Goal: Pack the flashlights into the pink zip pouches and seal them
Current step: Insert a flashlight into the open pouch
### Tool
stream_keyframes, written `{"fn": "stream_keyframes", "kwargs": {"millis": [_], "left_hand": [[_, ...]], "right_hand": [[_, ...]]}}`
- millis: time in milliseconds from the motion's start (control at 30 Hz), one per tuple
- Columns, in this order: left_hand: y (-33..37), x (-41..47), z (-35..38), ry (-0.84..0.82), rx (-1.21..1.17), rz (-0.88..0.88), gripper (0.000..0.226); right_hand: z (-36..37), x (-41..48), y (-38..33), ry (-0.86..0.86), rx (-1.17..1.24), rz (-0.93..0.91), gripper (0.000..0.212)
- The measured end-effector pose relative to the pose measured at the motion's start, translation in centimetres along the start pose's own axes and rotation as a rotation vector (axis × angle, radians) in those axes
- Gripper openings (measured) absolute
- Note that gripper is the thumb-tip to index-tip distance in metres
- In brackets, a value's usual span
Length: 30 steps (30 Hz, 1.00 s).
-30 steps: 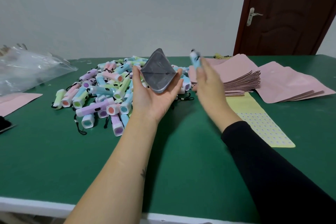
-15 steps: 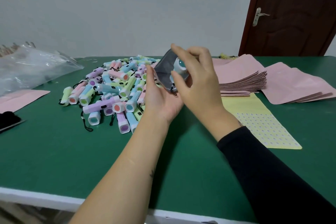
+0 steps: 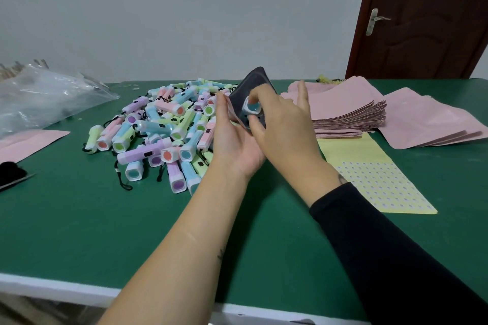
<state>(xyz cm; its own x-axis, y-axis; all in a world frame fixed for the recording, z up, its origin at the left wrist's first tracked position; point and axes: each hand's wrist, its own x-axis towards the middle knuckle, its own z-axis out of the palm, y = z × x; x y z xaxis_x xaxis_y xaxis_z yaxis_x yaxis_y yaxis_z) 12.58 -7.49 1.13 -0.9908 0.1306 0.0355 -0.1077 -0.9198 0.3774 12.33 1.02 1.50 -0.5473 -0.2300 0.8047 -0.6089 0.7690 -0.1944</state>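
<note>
My left hand holds a pink zip pouch with its mouth spread wide, grey inside showing. My right hand pinches a blue flashlight between thumb and fingers, its lens end facing me, part way inside the pouch mouth. A heap of pastel flashlights with black wrist cords lies on the green table just left of my hands. A stack of flat pink pouches sits to the right of my hands.
More pink pouches lie fanned at the far right. A yellow sticker sheet lies under my right forearm's far side. A clear plastic bag and one pink pouch are at the left. The table's white front edge is near.
My right hand brought the blue flashlight from beside the pouch into its open mouth. My left hand kept holding the pouch spread.
</note>
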Motion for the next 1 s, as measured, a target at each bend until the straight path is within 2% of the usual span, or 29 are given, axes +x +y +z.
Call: {"fn": "stream_keyframes", "kwargs": {"millis": [67, 133, 200, 267, 300, 367, 433, 467, 567, 633, 700, 800, 900, 1000], "left_hand": [[-0.1, 0.0, -0.2, -0.046, -0.045, -0.043, 0.068], [-0.1, 0.1, -0.4, -0.070, -0.073, -0.068, 0.067], [0.0, 0.2, -0.4, -0.035, -0.040, -0.048, 0.069], [0.1, 0.3, -0.5, -0.017, -0.034, -0.040, 0.075], [0.1, 0.3, -0.6, -0.026, -0.051, -0.039, 0.073], [0.1, 0.3, -0.6, -0.083, -0.135, -0.058, 0.068], [0.1, 0.2, -0.3, -0.130, -0.168, -0.070, 0.070], [0.1, 0.1, -0.2, -0.141, -0.153, -0.075, 0.074], [0.3, 0.1, 0.4, -0.133, -0.111, -0.088, 0.083], [0.4, 0.2, 0.5, -0.138, -0.097, -0.105, 0.086], [0.3, 0.1, 0.7, -0.160, -0.094, -0.138, 0.090], [0.1, 0.2, 0.7, -0.181, -0.035, -0.164, 0.096], [0.1, 0.2, 0.8, -0.194, -0.006, -0.177, 0.098], [0.1, 0.2, 0.7, -0.195, -0.007, -0.182, 0.099]], "right_hand": [[0.2, 0.0, 0.2, -0.043, -0.013, -0.014, 0.013], [0.3, 0.1, 0.3, -0.120, -0.052, -0.009, 0.018], [0.2, 0.2, 0.4, -0.195, -0.112, 0.011, 0.024], [0.2, 0.1, 0.4, -0.178, -0.123, -0.013, 0.027], [0.0, 0.1, 0.3, -0.128, -0.072, -0.034, 0.029], [-0.7, 0.2, 0.2, 0.083, 0.106, -0.043, 0.038], [-1.1, 0.6, 0.6, 0.281, 0.243, 0.052, 0.044], [-1.1, 0.7, 1.1, 0.304, 0.301, 0.143, 0.048], [-0.2, 0.8, 3.7, 0.138, 0.421, 0.418, 0.059], [0.6, 0.4, 5.6, -0.059, 0.399, 0.453, 0.056], [1.2, 0.1, 6.7, -0.161, 0.428, 0.417, 0.042], [1.3, -0.2, 7.0, -0.123, 0.570, 0.444, 0.033], [1.5, -0.4, 7.4, -0.123, 0.551, 0.486, 0.020], [1.8, -0.3, 7.5, -0.145, 0.553, 0.544, 0.019]]}}
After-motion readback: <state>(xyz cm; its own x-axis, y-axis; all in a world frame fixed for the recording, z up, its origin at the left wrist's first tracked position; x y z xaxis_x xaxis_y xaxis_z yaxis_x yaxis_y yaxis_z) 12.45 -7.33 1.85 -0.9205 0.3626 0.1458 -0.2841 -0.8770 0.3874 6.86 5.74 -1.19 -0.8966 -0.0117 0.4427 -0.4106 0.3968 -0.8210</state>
